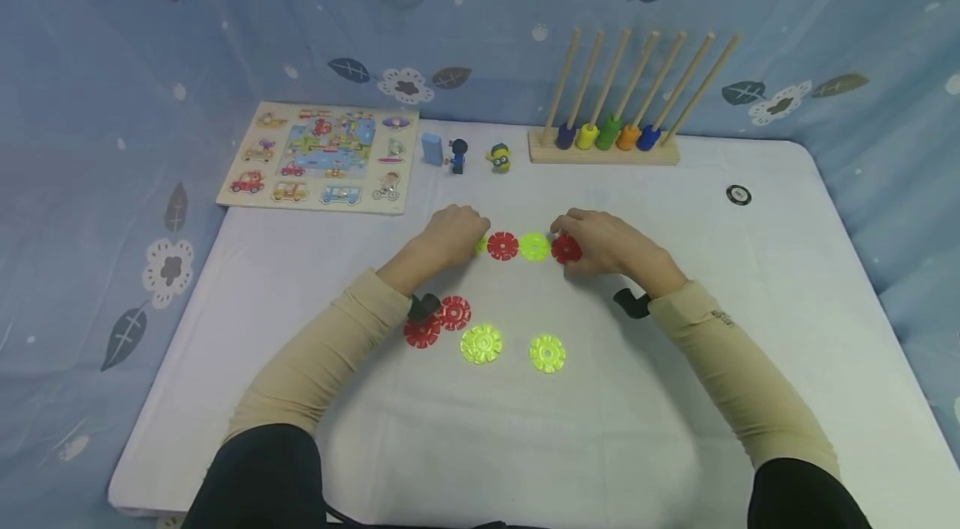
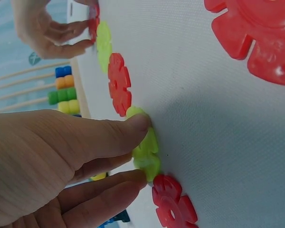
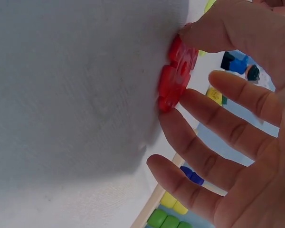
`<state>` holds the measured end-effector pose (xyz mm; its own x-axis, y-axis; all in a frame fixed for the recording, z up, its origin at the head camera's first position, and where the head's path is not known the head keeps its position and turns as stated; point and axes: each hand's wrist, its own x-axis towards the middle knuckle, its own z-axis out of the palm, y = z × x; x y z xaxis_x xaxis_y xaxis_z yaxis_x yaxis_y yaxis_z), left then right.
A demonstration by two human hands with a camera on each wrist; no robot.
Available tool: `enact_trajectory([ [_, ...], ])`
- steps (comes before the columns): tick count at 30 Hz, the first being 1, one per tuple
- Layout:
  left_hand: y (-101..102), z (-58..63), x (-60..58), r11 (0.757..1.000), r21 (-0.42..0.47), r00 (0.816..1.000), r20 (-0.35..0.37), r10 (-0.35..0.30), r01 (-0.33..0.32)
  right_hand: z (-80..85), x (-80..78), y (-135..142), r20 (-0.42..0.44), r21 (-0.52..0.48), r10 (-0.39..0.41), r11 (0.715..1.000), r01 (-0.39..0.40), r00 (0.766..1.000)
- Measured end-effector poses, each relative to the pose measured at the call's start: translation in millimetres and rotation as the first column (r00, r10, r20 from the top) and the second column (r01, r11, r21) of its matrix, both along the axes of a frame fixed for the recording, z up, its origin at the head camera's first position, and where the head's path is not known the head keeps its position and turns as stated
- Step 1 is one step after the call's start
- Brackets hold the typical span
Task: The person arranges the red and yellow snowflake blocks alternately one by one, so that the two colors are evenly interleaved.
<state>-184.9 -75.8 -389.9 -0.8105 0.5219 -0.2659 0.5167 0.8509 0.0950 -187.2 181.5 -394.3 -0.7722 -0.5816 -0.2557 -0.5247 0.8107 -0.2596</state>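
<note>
My left hand (image 1: 450,236) pinches a yellow-green notched plastic disc (image 2: 146,149) by its edges on the white table. A similar red disc (image 2: 175,206) lies just past it in the left wrist view; in the head view the hand covers that one. To the right my other hand (image 1: 606,244) holds a red disc (image 3: 179,73) between thumb and fingertips. Between the hands lie a red disc (image 1: 502,246) and a yellow-green disc (image 1: 535,247), continuing a row of alternating colours.
Nearer are two red discs (image 1: 454,312), partly behind the left wrist strap, and two yellow-green pieces (image 1: 481,344). At the back stand a picture puzzle board (image 1: 315,197), small figures (image 1: 458,156) and a wooden peg rack (image 1: 603,156). A black round chip (image 1: 738,195) lies right.
</note>
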Motion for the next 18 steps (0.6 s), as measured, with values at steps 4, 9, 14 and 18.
enact_trajectory([
  [4, -0.3, -0.1, 0.4, 1.000, -0.006, 1.000, -0.003, 0.001, -0.001, 0.0, -0.6, -2.8, 0.001, 0.016, 0.007, 1.000, -0.007, 1.000],
  [9, -0.2, 0.9, 2.1, 1.000, -0.005, 1.000, -0.008, 0.005, -0.005, 0.2, -0.2, -3.0, -0.005, 0.018, 0.018, 1.000, -0.018, 1.000],
  [14, -1.2, -0.9, 2.8, 1.000, 0.006, 1.000, -0.019, -0.003, 0.003, 3.3, 2.1, -2.3, -0.030, 0.034, 0.028, 0.999, -0.027, 0.999],
  [18, -2.2, -2.0, 1.6, 1.000, 0.004, 1.000, -0.015, -0.004, 0.004, 11.0, 8.4, -1.9, -0.068, 0.044, 0.045, 0.998, -0.042, 0.997],
])
